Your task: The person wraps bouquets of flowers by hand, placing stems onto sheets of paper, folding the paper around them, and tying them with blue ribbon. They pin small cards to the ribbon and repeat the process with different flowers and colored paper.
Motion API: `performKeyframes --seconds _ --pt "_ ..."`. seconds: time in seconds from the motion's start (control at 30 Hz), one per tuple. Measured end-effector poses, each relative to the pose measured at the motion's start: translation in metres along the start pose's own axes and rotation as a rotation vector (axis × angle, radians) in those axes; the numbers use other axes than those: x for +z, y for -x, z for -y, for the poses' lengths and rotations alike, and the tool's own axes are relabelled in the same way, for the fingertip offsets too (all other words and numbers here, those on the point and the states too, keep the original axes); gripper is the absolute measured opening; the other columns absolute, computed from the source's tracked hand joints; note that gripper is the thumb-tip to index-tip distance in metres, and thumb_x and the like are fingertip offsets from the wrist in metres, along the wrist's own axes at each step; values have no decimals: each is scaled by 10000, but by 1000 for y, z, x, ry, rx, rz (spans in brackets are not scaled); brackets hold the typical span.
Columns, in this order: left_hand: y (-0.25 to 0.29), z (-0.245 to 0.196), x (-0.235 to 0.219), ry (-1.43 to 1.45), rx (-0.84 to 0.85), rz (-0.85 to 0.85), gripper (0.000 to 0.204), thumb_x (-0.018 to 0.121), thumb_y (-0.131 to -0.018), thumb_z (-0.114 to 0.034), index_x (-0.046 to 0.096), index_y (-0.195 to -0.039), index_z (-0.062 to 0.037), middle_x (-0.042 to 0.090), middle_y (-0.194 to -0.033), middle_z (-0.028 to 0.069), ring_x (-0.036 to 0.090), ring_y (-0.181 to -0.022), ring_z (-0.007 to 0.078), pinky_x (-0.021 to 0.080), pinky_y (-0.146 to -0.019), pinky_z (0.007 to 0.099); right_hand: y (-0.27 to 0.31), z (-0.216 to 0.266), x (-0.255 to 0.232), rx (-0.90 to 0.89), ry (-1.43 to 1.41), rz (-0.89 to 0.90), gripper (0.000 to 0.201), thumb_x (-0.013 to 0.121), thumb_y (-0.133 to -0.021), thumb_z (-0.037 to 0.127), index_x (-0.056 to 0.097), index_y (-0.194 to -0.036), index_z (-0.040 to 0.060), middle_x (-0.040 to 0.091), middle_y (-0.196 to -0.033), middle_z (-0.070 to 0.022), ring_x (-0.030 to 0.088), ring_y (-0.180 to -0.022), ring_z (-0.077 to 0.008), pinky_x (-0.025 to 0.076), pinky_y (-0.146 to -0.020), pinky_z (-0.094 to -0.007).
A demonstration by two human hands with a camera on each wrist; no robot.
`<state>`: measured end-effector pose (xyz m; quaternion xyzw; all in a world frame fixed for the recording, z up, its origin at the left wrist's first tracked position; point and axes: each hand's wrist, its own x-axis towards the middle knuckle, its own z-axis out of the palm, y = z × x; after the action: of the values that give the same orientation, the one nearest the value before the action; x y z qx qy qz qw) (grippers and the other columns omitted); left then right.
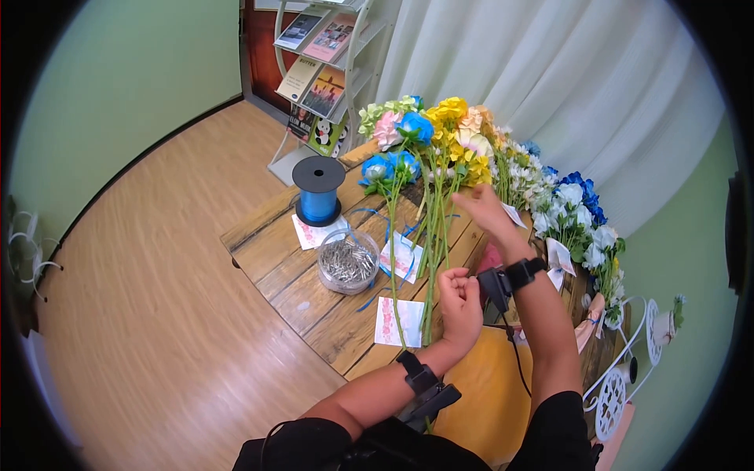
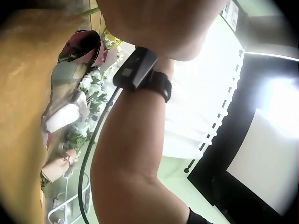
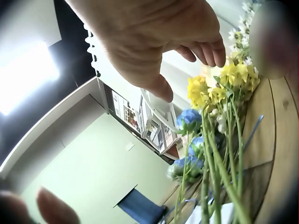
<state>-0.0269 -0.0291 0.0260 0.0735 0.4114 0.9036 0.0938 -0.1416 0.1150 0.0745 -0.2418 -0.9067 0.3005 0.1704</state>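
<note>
My left hand (image 1: 461,314) has bent fingers and is raised beside several green stems (image 1: 430,302), overlapping them in the head view. Its palm is hidden, and I cannot tell whether it grips a stem. A green bit of stem (image 1: 428,425) shows below the left wrist. Close to the yellow flowers (image 1: 471,169), my right hand (image 1: 487,213) hovers over the stems. In the right wrist view the right hand (image 3: 163,37) has loosely bent fingers, thumb apart, and no visible object in it. Blue flowers (image 1: 390,167) lie beside the yellow ones on the wooden table (image 1: 275,263).
A spool of blue ribbon (image 1: 319,206) stands left of a clear tub of metal clips (image 1: 347,263). Printed cards (image 1: 398,322) lie under the stems. White and blue bouquets (image 1: 577,208) line the right edge by the curtain (image 1: 542,71). A magazine rack (image 1: 322,86) stands behind.
</note>
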Motion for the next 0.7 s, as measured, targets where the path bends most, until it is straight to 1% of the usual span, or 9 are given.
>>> performKeyframes --seconds 0.1,0.17,0.2,0.27,0.37,0.43,0.5,0.57,0.7 --pt "-4 15 -3 26 -66 -44 128 437 -911 -88 410 -1028 -43 519 -760 28 472 -623 56 383 -557 178 8 28 22 -170 273 -10 619 648 -737 455 515 -1038 -69 568 -975 -239 556 -922 -341 444 -806 -376" --pt "-7 16 -1 314 -310 -128 119 390 -928 -100 409 -1039 -63 529 -775 35 493 -638 71 400 -553 193 15 53 31 -308 375 174 535 627 -757 443 582 -949 -55 594 -965 -235 579 -894 -354 463 -776 -397" --pt "-8 12 -1 312 -307 -124 119 390 -928 -100 409 -1039 -63 529 -775 35 493 -638 71 400 -553 193 17 70 35 -309 374 169 535 627 -757 443 582 -949 -55 594 -965 -235 579 -894 -354 463 -776 -397" --pt "-7 1 -1 291 -505 -203 129 377 -928 -97 417 -1051 -91 533 -776 37 492 -599 74 389 -489 208 22 100 43 -127 473 540 488 611 -770 428 622 -879 -48 608 -981 -226 598 -876 -358 476 -756 -411" --pt "-8 27 -6 279 -314 -146 158 389 -917 -85 424 -1069 -102 540 -785 38 504 -566 85 367 -432 210 32 117 61 -105 597 529 487 612 -766 417 630 -886 -55 616 -976 -224 605 -908 -340 478 -754 -412" --pt "-6 17 -5 241 -357 -138 192 458 -912 -218 429 -1074 -121 532 -766 8 491 -531 90 357 -429 235 26 102 75 -145 578 497 446 611 -766 373 633 -862 -63 627 -898 -220 621 -845 -333 489 -721 -400" --pt "-10 9 -1 320 -367 -201 209 417 -891 -59 434 -1090 -117 536 -772 15 501 -548 87 367 -441 211 10 80 92 -192 562 467 406 610 -766 329 636 -837 -70 638 -819 -216 636 -782 -325 501 -688 -388" --pt "-11 10 -1 366 -395 -203 203 418 -888 -50 435 -1079 -117 531 -768 15 498 -552 86 370 -447 215 -5 59 99 -116 332 650 419 612 -770 333 616 -670 -73 591 -557 -159 573 -483 -249 487 -514 -339" --pt "-8 6 -3 290 -459 -162 173 419 -881 -31 434 -1038 -103 526 -777 28 506 -584 96 387 -469 219 5 65 83 64 49 681 261 627 -754 193 609 -651 -46 582 -535 -107 536 -430 -162 445 -412 -286"
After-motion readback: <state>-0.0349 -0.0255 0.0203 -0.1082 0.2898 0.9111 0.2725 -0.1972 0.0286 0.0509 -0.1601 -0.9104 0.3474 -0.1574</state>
